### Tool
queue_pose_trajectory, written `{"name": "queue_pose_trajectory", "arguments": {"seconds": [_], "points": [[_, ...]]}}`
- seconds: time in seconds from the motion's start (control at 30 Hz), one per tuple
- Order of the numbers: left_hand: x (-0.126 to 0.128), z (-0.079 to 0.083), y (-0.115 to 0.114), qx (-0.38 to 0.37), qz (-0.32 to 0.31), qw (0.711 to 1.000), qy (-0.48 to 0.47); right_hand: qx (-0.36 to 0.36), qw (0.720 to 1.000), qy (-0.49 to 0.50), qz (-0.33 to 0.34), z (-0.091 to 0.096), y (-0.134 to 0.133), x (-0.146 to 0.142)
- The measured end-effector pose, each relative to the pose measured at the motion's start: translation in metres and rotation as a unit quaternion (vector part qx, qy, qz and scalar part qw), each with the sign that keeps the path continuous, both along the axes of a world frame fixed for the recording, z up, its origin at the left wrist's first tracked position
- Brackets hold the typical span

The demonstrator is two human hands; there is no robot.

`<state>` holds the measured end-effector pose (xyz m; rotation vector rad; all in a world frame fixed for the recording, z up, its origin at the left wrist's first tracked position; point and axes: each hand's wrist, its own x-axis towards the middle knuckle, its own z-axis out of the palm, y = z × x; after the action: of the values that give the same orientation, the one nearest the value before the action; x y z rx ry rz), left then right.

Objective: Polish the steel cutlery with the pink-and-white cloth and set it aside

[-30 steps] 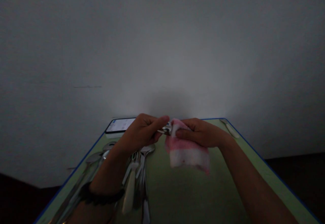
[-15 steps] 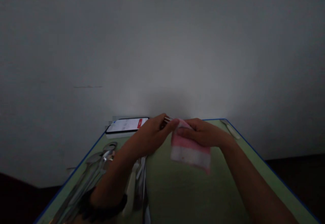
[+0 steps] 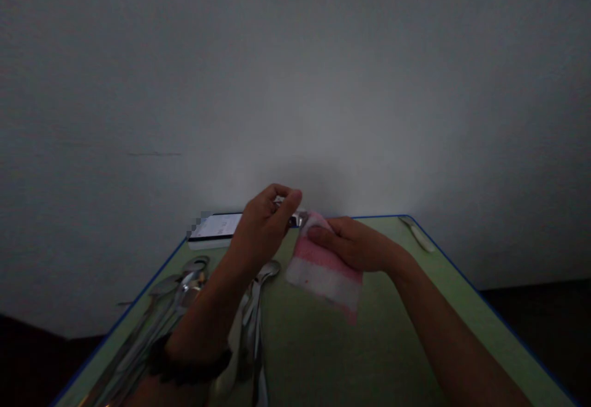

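My left hand [image 3: 268, 219] is closed around one end of a shiny metal utensil [image 3: 299, 217]; its kind cannot be made out, since fingers and cloth cover most of it. A pink and white cloth [image 3: 330, 271] is pinched in my right hand [image 3: 355, 242], thumb on top. The cloth's upper part touches the utensil, and its lower end hangs loose above the table. Under my left forearm lies a pile of cutlery, with a spoon [image 3: 268, 268] at its right side and ladle-like metal tools [image 3: 188, 284] to the left.
The green table [image 3: 369, 345] has a blue edge and stands against a grey wall [image 3: 323, 87]. A phone [image 3: 215, 227] with a lit screen lies at the back left. In the back right corner is a knife-like utensil with a pale handle [image 3: 421, 236].
My left hand has risen and moved left, away from the cloth, showing more of the metal utensil. My right hand and the cloth have shifted slightly left.
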<state>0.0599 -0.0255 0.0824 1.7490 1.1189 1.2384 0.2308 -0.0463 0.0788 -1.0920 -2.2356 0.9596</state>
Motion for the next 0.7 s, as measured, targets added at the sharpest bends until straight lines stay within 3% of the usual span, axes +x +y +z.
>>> {"name": "queue_pose_trajectory", "arguments": {"seconds": [0.13,0.27,0.4,0.57,0.7], "points": [[-0.009,0.006,0.0,0.004,0.024,1.0,-0.006,-0.029,0.998,-0.045,0.019,0.006,0.0,0.015],[-0.013,0.011,-0.009,-0.041,-0.06,0.993,0.091,-0.098,0.991,-0.092,0.004,0.007,0.0,0.027],[-0.018,0.014,-0.017,0.016,-0.092,0.973,0.209,-0.148,0.986,-0.072,-0.008,0.006,0.0,0.031],[-0.027,0.022,-0.019,0.097,-0.152,0.939,0.292,-0.154,0.985,-0.081,-0.015,0.004,0.002,0.037],[-0.031,0.033,-0.025,0.089,-0.15,0.928,0.328,-0.194,0.98,-0.046,0.025,0.006,-0.001,0.034]]}}
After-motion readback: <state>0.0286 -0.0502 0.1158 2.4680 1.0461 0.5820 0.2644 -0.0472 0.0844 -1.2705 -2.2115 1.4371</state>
